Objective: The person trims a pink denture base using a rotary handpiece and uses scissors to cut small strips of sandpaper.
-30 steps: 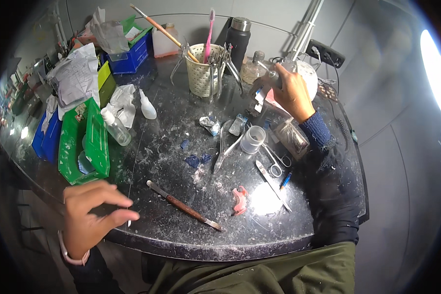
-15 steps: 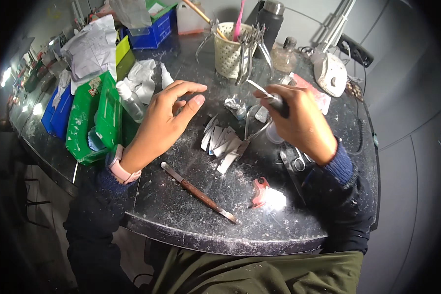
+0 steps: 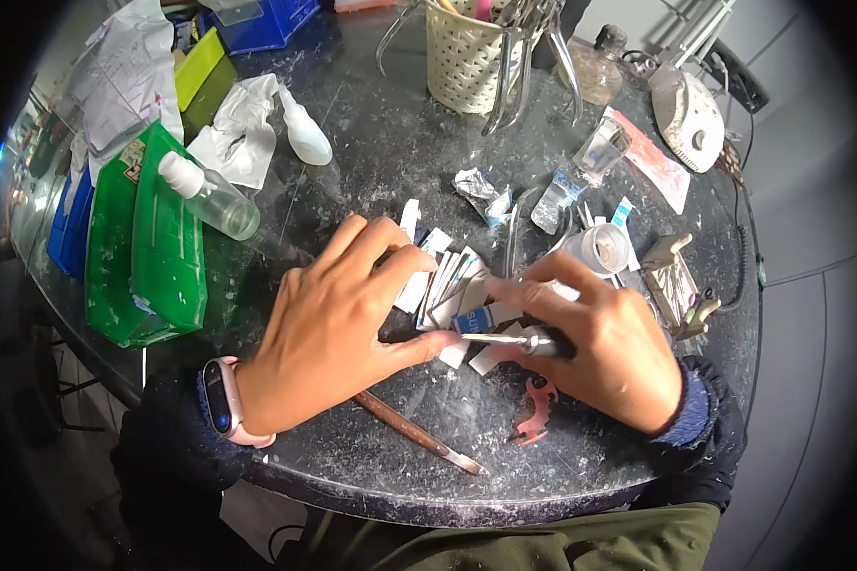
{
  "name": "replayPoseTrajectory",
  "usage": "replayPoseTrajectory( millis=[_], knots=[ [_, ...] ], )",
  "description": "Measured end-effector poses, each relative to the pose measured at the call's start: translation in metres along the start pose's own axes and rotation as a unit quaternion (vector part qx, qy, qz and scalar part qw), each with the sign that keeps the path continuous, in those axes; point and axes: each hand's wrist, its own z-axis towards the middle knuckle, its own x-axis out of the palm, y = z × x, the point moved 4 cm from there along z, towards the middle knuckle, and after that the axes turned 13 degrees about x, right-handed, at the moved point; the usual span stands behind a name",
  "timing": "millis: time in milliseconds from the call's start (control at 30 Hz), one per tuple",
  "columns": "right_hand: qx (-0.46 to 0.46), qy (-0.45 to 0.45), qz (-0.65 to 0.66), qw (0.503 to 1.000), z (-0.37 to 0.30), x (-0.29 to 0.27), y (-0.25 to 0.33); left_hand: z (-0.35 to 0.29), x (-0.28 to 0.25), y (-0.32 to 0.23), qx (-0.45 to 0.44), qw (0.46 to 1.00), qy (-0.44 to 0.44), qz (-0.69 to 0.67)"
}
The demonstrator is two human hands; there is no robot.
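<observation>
Black tabletop [image 3: 381, 171]: white strips [image 3: 450, 283] between half-open left grip [image 3: 331, 309] and right grip [image 3: 609, 347] closed round dark tool [image 3: 545, 343].

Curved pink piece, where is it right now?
In the head view, the curved pink piece lies on the dark tabletop, right of centre toward the near edge, between the right hand and the brown-handled tool.

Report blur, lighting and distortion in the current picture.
Head view: black vignetting fills the corners, with a round, wide-lens look; head view: the fingers of the right hand look smeared, probably by motion, while the white bottle looks clearer; head view: the white strips look brightly lit against the dark tabletop.
</observation>
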Motion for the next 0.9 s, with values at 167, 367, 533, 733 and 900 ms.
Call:
replayPoseTrajectory(
  millis=[167, 367, 533, 733, 900],
  knots=[
    [0.005, 0.010, 0.022, 1.000, 0.004, 0.004, -0.006, -0.001, -0.001, 0.008, 0.006, 0.997, -0.044, -0.057],
    [0.026, -0.064, 0.048, 0.996, 0.007, -0.012, -0.003, 0.000, -0.008, 0.021, 0.021, 0.993, -0.094, -0.074],
    [0.018, -0.197, 0.020, 0.980, 0.004, -0.050, -0.007, 0.005, -0.014, 0.013, 0.042, 0.991, -0.113, -0.056],
    [0.055, -0.368, 0.018, 0.928, -0.018, -0.102, -0.036, 0.007, 0.001, -0.001, 0.098, 0.995, -0.015, 0.025],
    [0.069, -0.377, -0.049, 0.922, -0.026, -0.106, -0.055, 0.004, -0.002, 0.008, 0.087, 0.992, -0.086, -0.041]
  ],
)
